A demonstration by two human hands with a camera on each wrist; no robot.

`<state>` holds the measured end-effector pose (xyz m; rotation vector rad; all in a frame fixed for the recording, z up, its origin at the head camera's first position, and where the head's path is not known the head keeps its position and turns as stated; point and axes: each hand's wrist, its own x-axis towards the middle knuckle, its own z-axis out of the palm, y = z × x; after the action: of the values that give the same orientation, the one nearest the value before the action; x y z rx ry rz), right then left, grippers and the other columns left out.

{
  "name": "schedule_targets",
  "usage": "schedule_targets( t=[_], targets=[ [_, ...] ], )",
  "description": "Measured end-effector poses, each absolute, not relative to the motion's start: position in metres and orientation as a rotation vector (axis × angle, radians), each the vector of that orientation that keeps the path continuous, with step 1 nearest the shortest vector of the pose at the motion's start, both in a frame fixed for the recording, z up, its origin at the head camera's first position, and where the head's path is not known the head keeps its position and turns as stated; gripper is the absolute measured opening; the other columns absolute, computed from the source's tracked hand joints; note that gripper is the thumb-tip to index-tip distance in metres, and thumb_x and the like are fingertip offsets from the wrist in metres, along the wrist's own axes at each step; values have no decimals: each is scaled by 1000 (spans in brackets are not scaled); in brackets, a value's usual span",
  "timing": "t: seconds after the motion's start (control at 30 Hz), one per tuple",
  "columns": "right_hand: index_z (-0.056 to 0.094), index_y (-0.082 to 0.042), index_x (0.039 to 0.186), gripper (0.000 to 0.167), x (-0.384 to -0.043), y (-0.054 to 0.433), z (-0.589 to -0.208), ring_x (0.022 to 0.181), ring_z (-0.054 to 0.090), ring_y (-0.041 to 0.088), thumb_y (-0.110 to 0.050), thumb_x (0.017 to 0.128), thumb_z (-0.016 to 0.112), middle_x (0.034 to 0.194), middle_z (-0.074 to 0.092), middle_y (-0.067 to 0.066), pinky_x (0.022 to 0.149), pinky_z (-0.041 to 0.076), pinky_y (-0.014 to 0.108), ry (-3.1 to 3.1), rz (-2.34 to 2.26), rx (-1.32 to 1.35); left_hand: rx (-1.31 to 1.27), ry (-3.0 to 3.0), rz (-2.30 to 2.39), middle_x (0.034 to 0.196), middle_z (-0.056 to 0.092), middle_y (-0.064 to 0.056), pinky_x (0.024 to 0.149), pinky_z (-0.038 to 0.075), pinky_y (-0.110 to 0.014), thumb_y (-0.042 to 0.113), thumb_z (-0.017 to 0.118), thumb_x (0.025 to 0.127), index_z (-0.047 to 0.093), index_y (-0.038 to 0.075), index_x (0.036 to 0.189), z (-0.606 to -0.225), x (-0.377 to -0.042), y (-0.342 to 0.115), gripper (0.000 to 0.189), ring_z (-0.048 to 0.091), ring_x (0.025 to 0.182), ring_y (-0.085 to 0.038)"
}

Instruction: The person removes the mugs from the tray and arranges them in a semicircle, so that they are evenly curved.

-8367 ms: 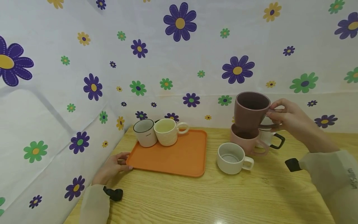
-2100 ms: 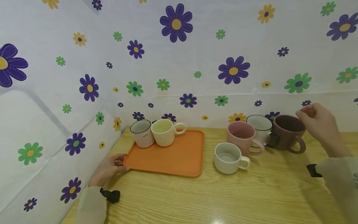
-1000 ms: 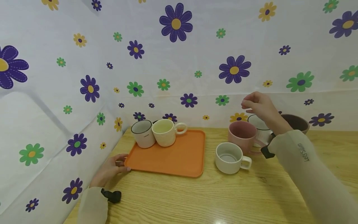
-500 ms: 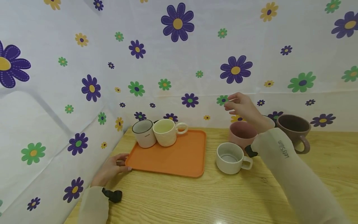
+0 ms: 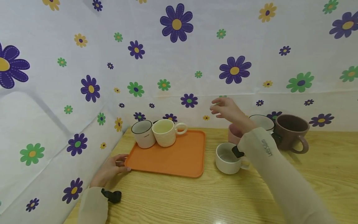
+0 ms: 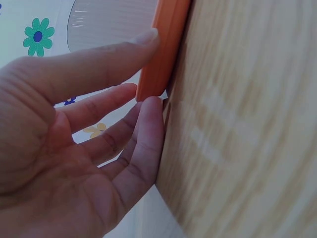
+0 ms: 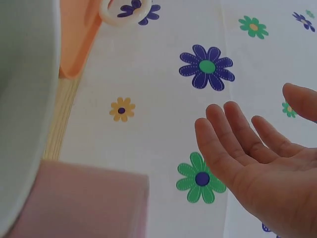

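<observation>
My left hand [image 5: 110, 169] holds the near-left corner of the orange tray [image 5: 170, 160]; the left wrist view shows its thumb on the tray's edge and fingertips at the corner. On the tray's far left stand a white black-rimmed mug [image 5: 144, 138] and a cream mug [image 5: 164, 137], side by side. Fingers loosely spread and holding nothing, my right hand [image 5: 230, 112] hovers above and behind the pink mug [image 5: 233, 134], whose right side is hidden by the wrist. Nearer me is a low white cup [image 5: 227, 163], its inside and handle partly covered by the wrist strap and sleeve.
Behind the right forearm stand a second white black-rimmed mug [image 5: 261, 122] and a large brown mug [image 5: 291, 132] with its handle toward me. All rest on a wooden table [image 5: 173, 199], backed by a flower-patterned cloth [image 5: 207, 49] at the rear and left.
My right hand, earlier holding the brown mug above the pink one, set it down at the far right, let go and moved left. The left hand stays at the tray corner.
</observation>
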<state>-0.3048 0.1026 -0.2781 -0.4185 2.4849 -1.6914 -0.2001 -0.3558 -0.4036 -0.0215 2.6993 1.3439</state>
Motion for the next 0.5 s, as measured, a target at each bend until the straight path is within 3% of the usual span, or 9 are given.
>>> schedule_targets(
  t=[0.5],
  targets=[
    [39,11,144,48,-312,72,-289,124,53,44,-15,106,51,137,51,31,108,42,50,2380,-1742,-429,0,2700,1354,132,53,-31,93,52,-40,4,77,88,44,-12,144,-403,-199,-355,67,60,116,-41]
  ],
)
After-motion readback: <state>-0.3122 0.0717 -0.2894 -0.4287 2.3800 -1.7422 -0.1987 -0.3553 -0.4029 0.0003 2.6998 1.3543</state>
